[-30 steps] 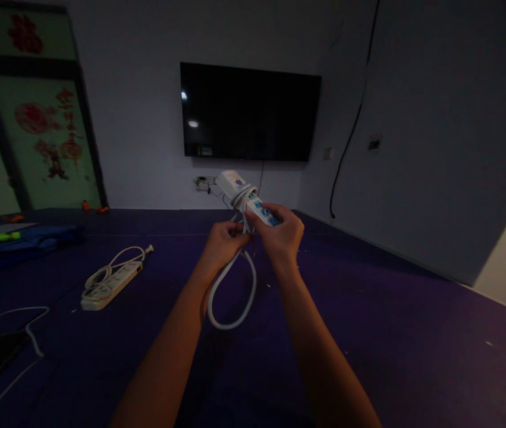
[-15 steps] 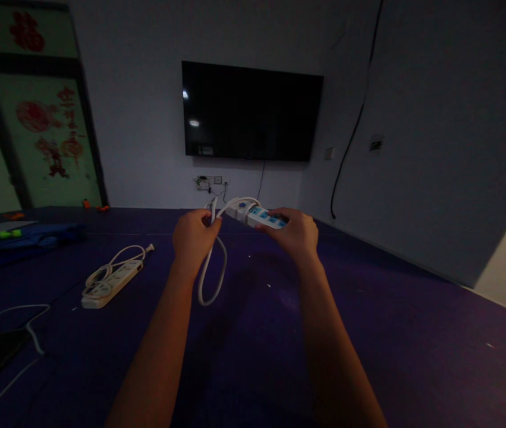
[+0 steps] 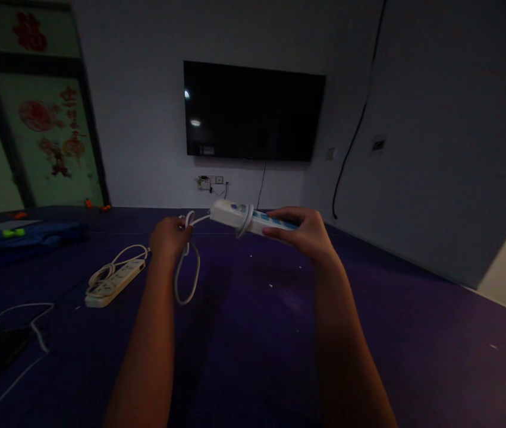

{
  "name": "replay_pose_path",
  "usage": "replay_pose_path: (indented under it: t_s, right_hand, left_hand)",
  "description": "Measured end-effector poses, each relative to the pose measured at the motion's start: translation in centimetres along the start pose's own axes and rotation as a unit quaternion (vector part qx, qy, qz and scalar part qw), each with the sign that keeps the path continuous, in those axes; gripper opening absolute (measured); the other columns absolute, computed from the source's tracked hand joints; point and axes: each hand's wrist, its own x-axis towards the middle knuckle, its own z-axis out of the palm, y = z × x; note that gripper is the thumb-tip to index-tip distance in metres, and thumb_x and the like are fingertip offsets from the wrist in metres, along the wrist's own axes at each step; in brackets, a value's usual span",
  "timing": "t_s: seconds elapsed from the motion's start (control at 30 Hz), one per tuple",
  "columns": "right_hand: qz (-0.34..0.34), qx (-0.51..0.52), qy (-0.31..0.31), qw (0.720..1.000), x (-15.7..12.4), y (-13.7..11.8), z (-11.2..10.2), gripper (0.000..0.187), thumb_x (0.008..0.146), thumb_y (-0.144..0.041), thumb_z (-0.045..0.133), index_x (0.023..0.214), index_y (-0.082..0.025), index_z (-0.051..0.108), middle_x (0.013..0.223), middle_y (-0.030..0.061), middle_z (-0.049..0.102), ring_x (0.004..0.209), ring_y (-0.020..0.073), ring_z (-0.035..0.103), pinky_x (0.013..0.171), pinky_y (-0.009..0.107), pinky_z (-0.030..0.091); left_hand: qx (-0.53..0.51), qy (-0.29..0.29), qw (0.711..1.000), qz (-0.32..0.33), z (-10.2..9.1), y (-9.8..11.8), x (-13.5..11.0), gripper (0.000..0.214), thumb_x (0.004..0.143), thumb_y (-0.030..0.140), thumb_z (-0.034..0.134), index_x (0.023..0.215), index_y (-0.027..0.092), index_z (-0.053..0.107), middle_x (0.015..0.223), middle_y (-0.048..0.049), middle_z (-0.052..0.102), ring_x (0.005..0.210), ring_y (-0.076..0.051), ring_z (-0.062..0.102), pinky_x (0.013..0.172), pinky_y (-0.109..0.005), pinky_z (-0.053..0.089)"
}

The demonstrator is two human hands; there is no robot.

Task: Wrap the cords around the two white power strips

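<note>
Right hand (image 3: 307,233): grip closed around the right end of a white power strip (image 3: 230,215) with blue sockets, thumb on the near side, fingers over the far side. Strip is up off the purple surface (image 3: 253,356), roughly level, between the hands, left end free. White cord (image 3: 184,303) leaves that left end; one loose turn of it goes round the strip's middle.

Left hand (image 3: 166,241): grip pinched shut on the bunched cord, a loop hanging below. Too dim to say for sure whether the plug is in there.

Second power strip (image 3: 121,285) lies on the surface to the left, own cord coiled on top. Near left: dark flat object (image 3: 0,353), white cable beside it. Far wall: TV (image 3: 253,113), sockets below.
</note>
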Motion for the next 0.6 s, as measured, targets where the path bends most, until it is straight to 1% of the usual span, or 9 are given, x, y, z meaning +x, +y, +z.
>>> replay_pose_path:
  t_s: [0.1, 0.17, 0.23, 0.3, 0.37, 0.43, 0.53, 0.6]
  right_hand:
    - [0.025, 0.031, 0.097, 0.994, 0.2, 0.0, -0.1, 0.038, 0.057, -0.042, 0.075, 0.084, -0.016, 0.072, 0.082, 0.007, 0.072, 0.075, 0.0203, 0.066, 0.067, 0.033, 0.052]
    - [0.036, 0.007, 0.156, 0.987, 0.4, 0.3, -0.3, 0.04, 0.057, -0.044, 0.073, 0.086, -0.016, 0.072, 0.084, 0.0079, 0.072, 0.075, 0.0209, 0.066, 0.067, 0.035, 0.052]
    - [0.052, -0.07, 0.195, 0.977, 0.4, 0.7, -0.8, 0.043, 0.057, -0.047, 0.073, 0.087, -0.017, 0.073, 0.086, 0.009, 0.072, 0.077, 0.0223, 0.066, 0.069, 0.036, 0.051]
    - [0.077, -0.179, 0.208, 0.959, 0.4, 1.2, -1.4, 0.043, 0.056, -0.05, 0.072, 0.087, -0.019, 0.073, 0.086, 0.0092, 0.072, 0.078, 0.0246, 0.066, 0.069, 0.039, 0.05]
    - [0.104, -0.265, 0.192, 0.939, 0.3, 1.8, -2.1, 0.043, 0.056, -0.052, 0.071, 0.086, -0.021, 0.074, 0.084, 0.0088, 0.072, 0.078, 0.0268, 0.065, 0.067, 0.04, 0.049]
    - [0.122, -0.309, 0.152, 0.931, 0.2, 2.5, -2.9, 0.042, 0.055, -0.053, 0.072, 0.084, -0.023, 0.074, 0.083, 0.0084, 0.072, 0.077, 0.0275, 0.065, 0.065, 0.04, 0.049]
    - [0.111, -0.313, 0.063, 0.941, -0.1, 3.4, -3.9, 0.041, 0.053, -0.05, 0.074, 0.084, -0.023, 0.074, 0.082, 0.0066, 0.072, 0.076, 0.0255, 0.066, 0.065, 0.037, 0.048]
    - [0.095, -0.272, -0.005, 0.958, -0.4, 3.8, -4.5, 0.04, 0.053, -0.047, 0.076, 0.084, -0.022, 0.074, 0.081, 0.0053, 0.072, 0.076, 0.0235, 0.066, 0.067, 0.036, 0.049]
  left_hand:
    - [-0.017, -0.032, 0.999, 0.024, 0.4, -0.3, 0.4, 0.024, 0.075, 0.036, 0.054, 0.08, 0.019, 0.069, 0.081, -0.0096, 0.07, 0.078, -0.023, 0.063, 0.061, -0.028, 0.038]
    - [-0.037, -0.027, 0.998, 0.041, 0.6, -0.3, 0.5, 0.024, 0.074, 0.037, 0.054, 0.076, 0.018, 0.068, 0.076, -0.0087, 0.07, 0.074, -0.022, 0.063, 0.059, -0.027, 0.037]
    - [-0.057, -0.01, 0.997, 0.047, 0.6, -0.2, 0.5, 0.025, 0.074, 0.038, 0.054, 0.076, 0.018, 0.068, 0.075, -0.0078, 0.069, 0.072, -0.02, 0.062, 0.059, -0.026, 0.037]
    - [-0.073, 0.02, 0.996, 0.041, 0.4, -0.1, 0.4, 0.026, 0.074, 0.039, 0.053, 0.079, 0.018, 0.069, 0.075, -0.0066, 0.068, 0.071, -0.02, 0.061, 0.059, -0.026, 0.037]
    - [-0.089, 0.064, 0.994, 0.024, 0.1, -0.1, 0.3, 0.028, 0.074, 0.04, 0.053, 0.08, 0.018, 0.069, 0.075, -0.0059, 0.068, 0.071, -0.019, 0.06, 0.06, -0.026, 0.037]
    - [-0.112, 0.112, 0.987, 0.005, -0.1, -0.1, 0.2, 0.029, 0.074, 0.041, 0.053, 0.08, 0.017, 0.069, 0.074, -0.0053, 0.067, 0.069, -0.019, 0.06, 0.06, -0.026, 0.038]
    - [-0.142, 0.163, 0.976, -0.015, -0.3, -0.2, 0.2, 0.03, 0.073, 0.041, 0.053, 0.078, 0.016, 0.069, 0.072, -0.005, 0.066, 0.067, -0.018, 0.059, 0.059, -0.027, 0.038]
    - [-0.152, 0.185, 0.971, -0.027, -0.4, -0.3, 0.1, 0.03, 0.074, 0.041, 0.053, 0.078, 0.015, 0.069, 0.072, -0.0052, 0.067, 0.067, -0.018, 0.059, 0.059, -0.027, 0.038]
